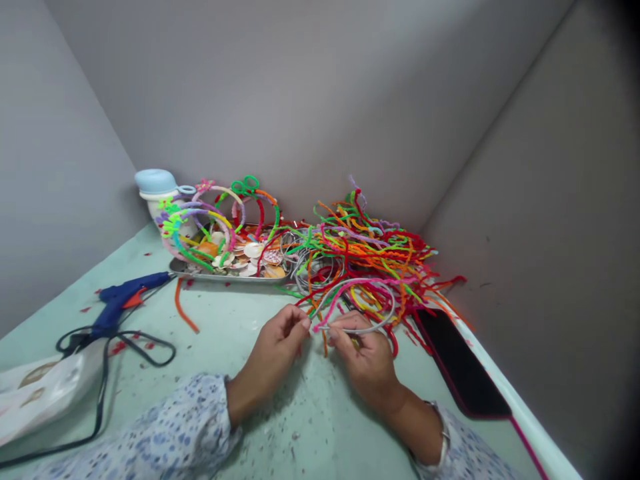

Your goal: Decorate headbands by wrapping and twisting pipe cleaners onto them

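Observation:
Low over the front of the table, my two hands are close together, fingertips nearly meeting. My right hand (367,357) pinches a thin grey headband (391,308), which curves up and round in an open hoop. A pink pipe cleaner (334,299) runs beside the hoop, and its tip sticks out by my right fingertips. My left hand (280,343) is closed, thumb against forefinger, at the hoop's other end; its grip is partly hidden. Just behind lies a big tangled heap of coloured pipe cleaners (370,247).
Behind on the left, a metal tray (235,277) holds round patches and finished fuzzy headbands (204,213), with a blue-lidded bottle (155,183) beside them. A blue glue gun (120,300) with its black cord lies left, near a plastic bag (50,387). A phone (463,363) lies right.

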`<state>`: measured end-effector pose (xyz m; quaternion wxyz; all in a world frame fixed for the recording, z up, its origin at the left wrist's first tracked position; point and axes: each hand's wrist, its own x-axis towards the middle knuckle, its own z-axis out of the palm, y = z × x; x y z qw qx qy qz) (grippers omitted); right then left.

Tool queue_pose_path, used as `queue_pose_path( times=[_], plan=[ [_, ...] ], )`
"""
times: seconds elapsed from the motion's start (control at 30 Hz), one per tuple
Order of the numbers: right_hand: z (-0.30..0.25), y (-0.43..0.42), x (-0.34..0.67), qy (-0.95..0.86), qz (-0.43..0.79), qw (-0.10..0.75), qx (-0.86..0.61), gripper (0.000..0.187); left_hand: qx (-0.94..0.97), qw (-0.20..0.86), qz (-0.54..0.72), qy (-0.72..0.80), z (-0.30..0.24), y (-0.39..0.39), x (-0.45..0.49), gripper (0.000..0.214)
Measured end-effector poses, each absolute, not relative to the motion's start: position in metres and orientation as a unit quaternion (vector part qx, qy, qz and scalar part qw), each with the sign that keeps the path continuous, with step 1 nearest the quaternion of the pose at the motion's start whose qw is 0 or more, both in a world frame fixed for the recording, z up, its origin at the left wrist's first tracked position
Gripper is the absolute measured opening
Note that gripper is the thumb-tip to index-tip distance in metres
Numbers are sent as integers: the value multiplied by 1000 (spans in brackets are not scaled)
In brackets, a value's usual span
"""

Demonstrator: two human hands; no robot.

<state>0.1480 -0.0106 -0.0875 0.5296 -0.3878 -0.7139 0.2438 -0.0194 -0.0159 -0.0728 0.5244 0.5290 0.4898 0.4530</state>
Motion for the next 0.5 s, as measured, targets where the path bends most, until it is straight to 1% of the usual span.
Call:
queue_pose_path(
  times=[0.13, 0.27, 0.37, 0.5],
  plan=[
    [-87, -11, 148, -706, 252, 527, -400, 10, 618, 425, 447, 487, -65, -24, -19, 15],
    [-87, -11, 148, -704, 261, 521, -406, 11, 673, 358, 434, 480, -62, -25, -20, 16],
    [-88, -11, 148, -706, 256, 526, -400, 9, 677, 355, 426, 484, -64, -22, -20, 16],
    [-89, -11, 148, -711, 251, 527, -392, 9, 650, 390, 421, 497, -68, -20, -20, 16]
  ],
)
